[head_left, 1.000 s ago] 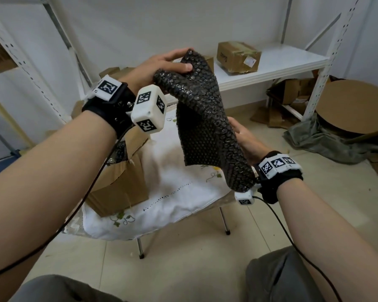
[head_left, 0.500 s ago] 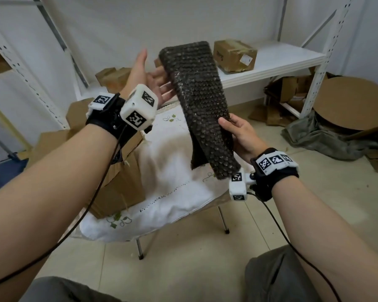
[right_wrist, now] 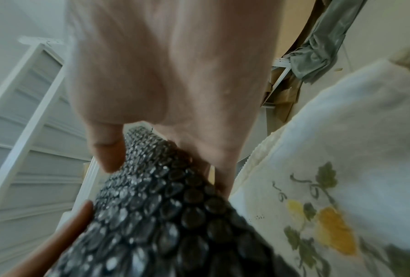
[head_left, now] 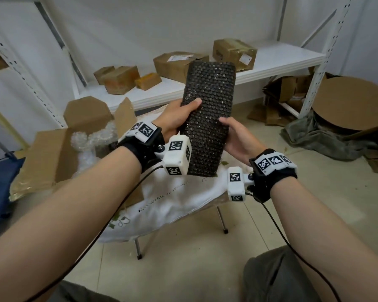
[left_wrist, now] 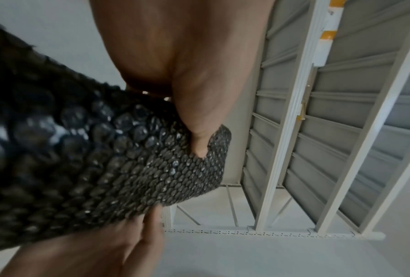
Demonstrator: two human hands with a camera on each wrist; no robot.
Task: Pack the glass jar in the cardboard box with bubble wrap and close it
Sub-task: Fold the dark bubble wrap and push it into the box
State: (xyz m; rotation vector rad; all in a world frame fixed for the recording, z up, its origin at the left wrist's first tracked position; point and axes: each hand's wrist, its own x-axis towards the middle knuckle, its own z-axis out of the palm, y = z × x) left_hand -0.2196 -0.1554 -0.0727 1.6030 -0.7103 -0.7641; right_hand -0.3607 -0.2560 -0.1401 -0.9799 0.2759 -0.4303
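Observation:
A folded strip of black bubble wrap [head_left: 207,118] stands upright in the air between both hands. My left hand [head_left: 179,114] grips its left edge, thumb across the front. My right hand [head_left: 236,136] holds the right edge lower down, thumb on the front. The left wrist view has the thumb pressing the black wrap [left_wrist: 128,165]; in the right wrist view the wrap [right_wrist: 166,215] runs under the thumb. An open cardboard box [head_left: 52,153] sits at the left on the cloth-covered table, with clear bubble wrap [head_left: 90,138] inside. No glass jar is visible.
A white embroidered cloth [head_left: 172,199] covers the small folding table. Behind it a white metal shelf [head_left: 271,59] carries several cardboard boxes. Flattened cardboard and a grey-green cloth [head_left: 327,140] lie on the floor at the right.
The left hand, open beside the wrap half a second ago, has closed on its left edge. The wrap went from draped and sagging to a straight upright strip, lower and nearer the table.

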